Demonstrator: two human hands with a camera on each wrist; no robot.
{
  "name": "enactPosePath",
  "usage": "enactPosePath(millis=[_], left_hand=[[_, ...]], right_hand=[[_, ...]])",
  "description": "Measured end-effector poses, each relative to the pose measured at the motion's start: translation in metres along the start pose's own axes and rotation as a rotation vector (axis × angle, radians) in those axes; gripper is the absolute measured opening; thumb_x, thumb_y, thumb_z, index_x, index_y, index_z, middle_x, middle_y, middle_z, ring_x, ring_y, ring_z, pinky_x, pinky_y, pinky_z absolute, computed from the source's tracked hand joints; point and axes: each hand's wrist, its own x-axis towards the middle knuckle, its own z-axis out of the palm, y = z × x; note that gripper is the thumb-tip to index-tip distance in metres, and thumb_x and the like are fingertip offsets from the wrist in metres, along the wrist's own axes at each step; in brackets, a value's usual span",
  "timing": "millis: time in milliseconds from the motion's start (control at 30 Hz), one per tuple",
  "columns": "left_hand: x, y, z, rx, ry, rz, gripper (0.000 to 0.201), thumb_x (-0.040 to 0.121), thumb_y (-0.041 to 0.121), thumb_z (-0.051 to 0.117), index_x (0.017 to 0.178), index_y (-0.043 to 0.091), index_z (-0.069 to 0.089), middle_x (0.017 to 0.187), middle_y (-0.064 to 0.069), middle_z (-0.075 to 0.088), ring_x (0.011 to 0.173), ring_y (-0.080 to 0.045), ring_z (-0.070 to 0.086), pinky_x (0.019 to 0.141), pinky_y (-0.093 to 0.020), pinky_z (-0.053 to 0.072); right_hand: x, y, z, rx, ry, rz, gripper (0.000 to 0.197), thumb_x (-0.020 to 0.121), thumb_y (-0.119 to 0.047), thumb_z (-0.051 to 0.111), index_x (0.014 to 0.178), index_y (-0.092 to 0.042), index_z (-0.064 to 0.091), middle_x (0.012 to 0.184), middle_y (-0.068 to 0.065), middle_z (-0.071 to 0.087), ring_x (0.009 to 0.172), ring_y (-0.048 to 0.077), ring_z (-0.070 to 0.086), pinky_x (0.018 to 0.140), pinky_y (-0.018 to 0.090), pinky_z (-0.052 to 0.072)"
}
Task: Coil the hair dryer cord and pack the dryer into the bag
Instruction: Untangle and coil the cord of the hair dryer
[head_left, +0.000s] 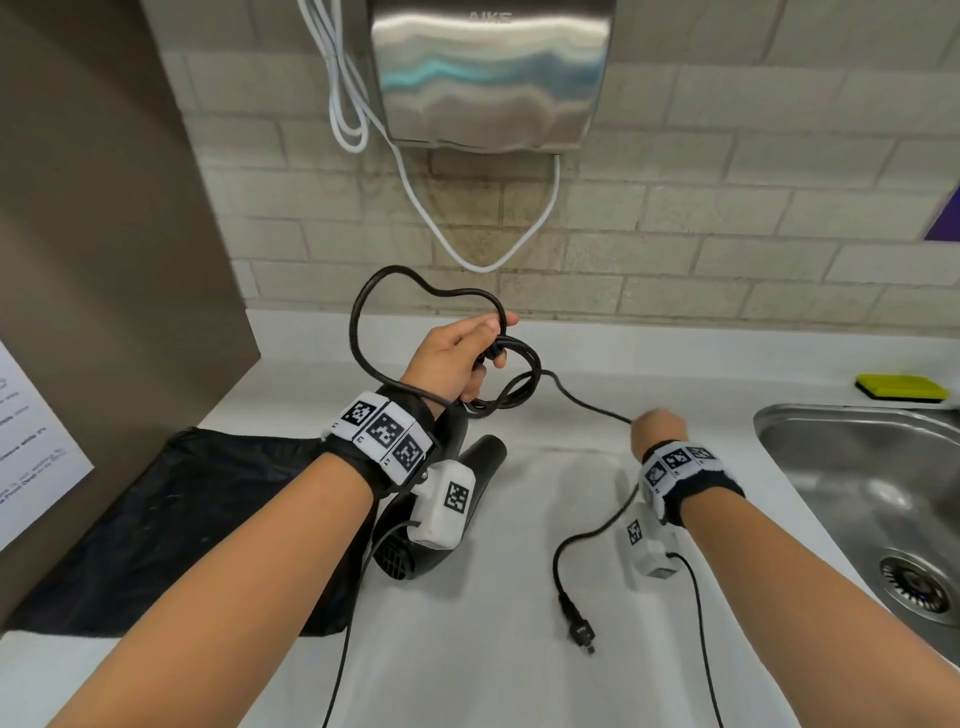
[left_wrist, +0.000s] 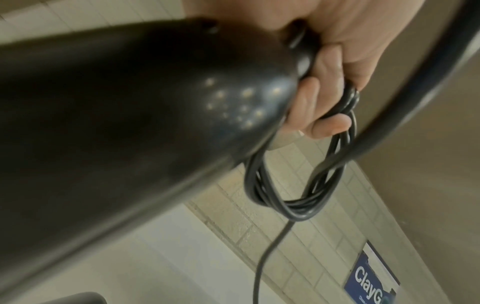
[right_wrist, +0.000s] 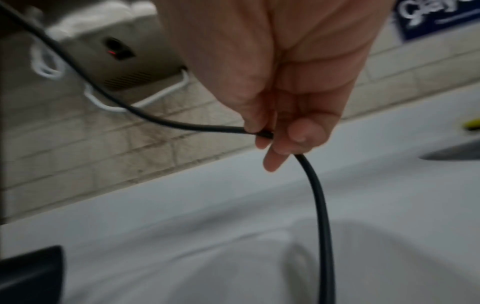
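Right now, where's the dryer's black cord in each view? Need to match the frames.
Head: black cord runs from loops in the left hand, at centre, right to the right hand, then down to the plug.
Left wrist: coiled loops hang below the fingers, right of centre.
Right wrist: pinched at centre, trailing up-left and down.
Shared landmark: wall hand dryer's white cable; not visible in the left wrist view.
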Motion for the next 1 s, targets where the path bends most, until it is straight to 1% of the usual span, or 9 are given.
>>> enactPosePath(millis=[133,267,400,533,667,733,800,900,1000], left_hand=[[0.002,-0.001,-0.007,-0.006,0.041,0.011,0.026,0.101,0.019,0.036,0.111,0.018,0.06,0.068,-0.003,0.049,0.033,-0.006,0.026,0.036,-0.019,0.021],[0.004,-0.001,-0.003,0.021,-0.017,0.007,0.026,0.1,0.018,0.038,0.116,0.02,0.058,0.07,-0.002,0.053,0.033,-0.006,0.027,0.036,-0.016,0.024],[0.002,-0.001,0.007,0.058,-0.11,0.015,0.027,0.1,0.016,0.039,0.118,0.022,0.058,0.072,0.001,0.058,0.034,-0.006,0.027,0.038,-0.017,0.025],[0.003,-0.004,0.008,0.056,-0.115,0.028,0.027,0.099,0.017,0.04,0.116,0.025,0.059,0.075,-0.005,0.058,0.034,-0.007,0.027,0.037,-0.019,0.023],[0.003,-0.003,0.007,0.006,-0.136,0.003,0.027,0.099,0.017,0.039,0.115,0.027,0.06,0.077,-0.005,0.058,0.035,-0.006,0.026,0.038,-0.018,0.024],[0.004,-0.003,0.008,-0.005,-0.132,0.0,0.028,0.1,0.015,0.037,0.117,0.024,0.057,0.073,-0.003,0.056,0.034,-0.005,0.025,0.036,-0.016,0.023],[0.004,-0.002,0.007,-0.014,-0.119,-0.007,0.028,0.1,0.015,0.036,0.116,0.022,0.057,0.071,-0.003,0.055,0.033,-0.005,0.023,0.035,-0.014,0.021],[0.003,-0.001,-0.001,-0.068,-0.075,-0.032,0.026,0.1,0.017,0.036,0.115,0.02,0.057,0.07,-0.003,0.054,0.032,-0.005,0.025,0.034,-0.016,0.022],[0.001,0.0,-0.007,-0.12,-0.034,-0.05,0.025,0.1,0.02,0.039,0.109,0.019,0.062,0.068,-0.001,0.055,0.036,-0.006,0.027,0.036,-0.016,0.024]], right_hand=[[0.008,0.016,0.006,0.154,-0.047,0.028,0.033,0.095,-0.011,0.042,0.127,-0.008,0.05,0.126,0.017,0.055,0.115,0.031,0.053,0.091,0.029,0.043],[0.001,-0.013,0.006,0.387,0.008,-0.346,0.042,0.092,-0.006,0.045,0.131,-0.018,0.045,0.112,0.014,0.061,0.089,0.024,0.054,0.081,0.022,0.039],[-0.021,-0.057,-0.003,0.429,-0.094,-0.702,0.047,0.088,0.006,0.044,0.129,-0.016,0.049,0.127,0.002,0.051,0.112,0.011,0.046,0.097,0.017,0.034],[-0.029,-0.064,-0.003,0.52,-0.214,-0.813,0.032,0.085,0.011,0.049,0.113,-0.004,0.058,0.126,0.011,0.054,0.107,0.012,0.048,0.073,-0.001,0.037],[-0.032,-0.063,-0.003,0.545,-0.21,-0.751,0.021,0.088,0.004,0.05,0.106,-0.002,0.061,0.105,0.009,0.061,0.085,0.01,0.054,0.071,0.004,0.038],[-0.025,-0.061,-0.002,0.587,-0.075,-0.63,0.021,0.091,0.001,0.047,0.105,-0.004,0.062,0.089,0.005,0.06,0.071,0.008,0.053,0.067,0.011,0.041],[-0.005,-0.047,-0.002,0.604,0.057,-0.426,0.023,0.091,0.001,0.044,0.108,0.001,0.061,0.093,0.012,0.062,0.078,0.02,0.057,0.067,0.02,0.045],[0.025,-0.018,-0.004,0.397,0.045,-0.096,0.028,0.09,-0.001,0.044,0.115,0.003,0.057,0.117,0.019,0.061,0.105,0.031,0.059,0.089,0.035,0.049],[0.027,0.002,-0.015,0.04,0.067,0.021,0.029,0.094,-0.009,0.041,0.117,-0.003,0.058,0.125,0.01,0.059,0.116,0.025,0.055,0.092,0.029,0.045]])
